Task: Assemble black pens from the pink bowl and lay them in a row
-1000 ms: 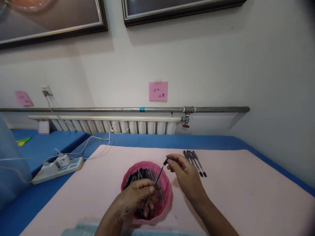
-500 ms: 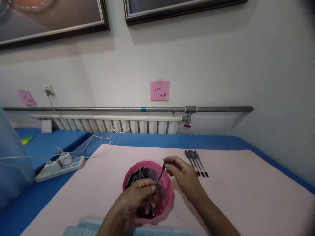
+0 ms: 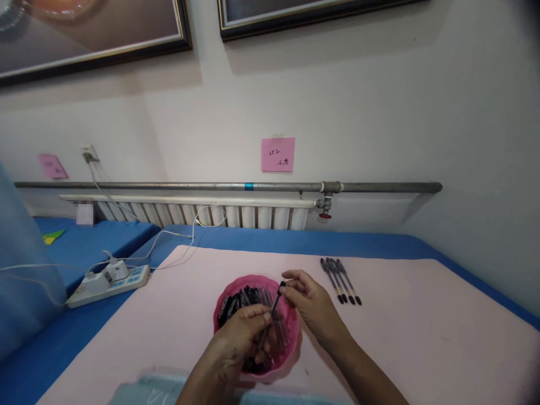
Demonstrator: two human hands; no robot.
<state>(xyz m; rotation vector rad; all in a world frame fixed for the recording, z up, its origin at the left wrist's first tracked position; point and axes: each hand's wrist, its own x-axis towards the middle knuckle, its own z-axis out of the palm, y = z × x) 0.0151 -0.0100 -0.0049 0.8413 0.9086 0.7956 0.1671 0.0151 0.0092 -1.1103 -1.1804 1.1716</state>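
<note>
A pink bowl (image 3: 223,292) full of black pen parts sits on the pink mat (image 3: 422,337). My left hand (image 3: 242,337) is over the bowl, its fingers closed round the clear barrel of a pen (image 3: 272,311). My right hand (image 3: 307,301) pinches the black end piece at the top of that same pen. Three finished black pens (image 3: 341,280) lie side by side on the mat just right of my right hand.
A white power strip (image 3: 109,279) with plugs and cables lies on the blue cover at the left. A radiator (image 3: 202,212) and a grey pipe (image 3: 379,187) run along the wall behind. A pink note (image 3: 277,154) sticks to the wall.
My right hand has pushed the black end piece down along the pen toward my left hand, so less of the pen shows between them. The view has shifted slightly.
</note>
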